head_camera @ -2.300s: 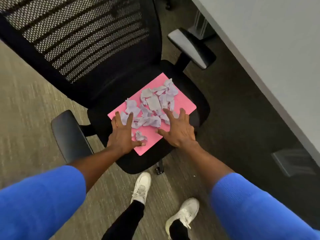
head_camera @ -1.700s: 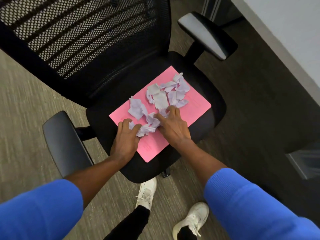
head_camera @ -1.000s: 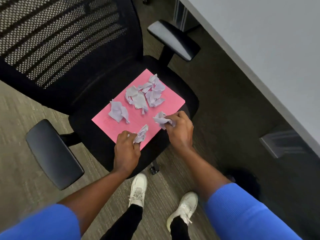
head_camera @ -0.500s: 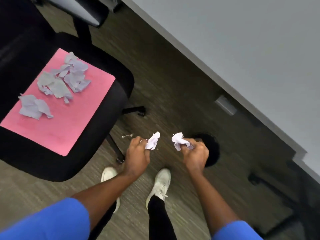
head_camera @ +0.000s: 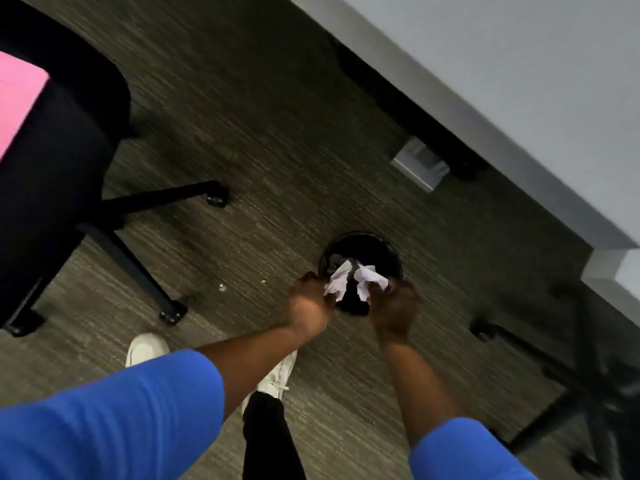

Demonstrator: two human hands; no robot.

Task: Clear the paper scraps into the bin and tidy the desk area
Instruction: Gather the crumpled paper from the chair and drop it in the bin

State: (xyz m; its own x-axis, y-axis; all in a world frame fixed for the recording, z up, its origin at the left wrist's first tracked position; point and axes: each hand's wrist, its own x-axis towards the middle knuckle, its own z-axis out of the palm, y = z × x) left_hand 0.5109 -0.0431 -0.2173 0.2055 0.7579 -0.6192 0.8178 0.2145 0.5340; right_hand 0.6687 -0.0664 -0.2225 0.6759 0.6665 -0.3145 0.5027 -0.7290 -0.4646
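A round black bin (head_camera: pixel 379 244) stands on the carpet under the desk edge. My left hand (head_camera: pixel 310 303) grips a bunch of pale lilac paper scraps (head_camera: pixel 337 281) right over the bin's near rim. Beside it, my right hand (head_camera: pixel 393 308) holds a second crumpled bunch of scraps (head_camera: pixel 370 279) above the bin opening. Both fists are closed around the paper. The pink sheet (head_camera: pixel 15 98) lies on the black chair seat at the far left; the scraps left on it are out of frame.
The black office chair (head_camera: pixel 65 140) with its star base and castors (head_camera: pixel 171 315) stands to the left. The grey desk top (head_camera: pixel 519 57) runs along the upper right. Another chair base (head_camera: pixel 568 375) sits at the right. My white shoes (head_camera: pixel 147 348) are on the carpet.
Both hands have carried their scraps away from the chair, forward and to the right, and now hover over the bin. The view has swung right, leaving the chair at the left edge.
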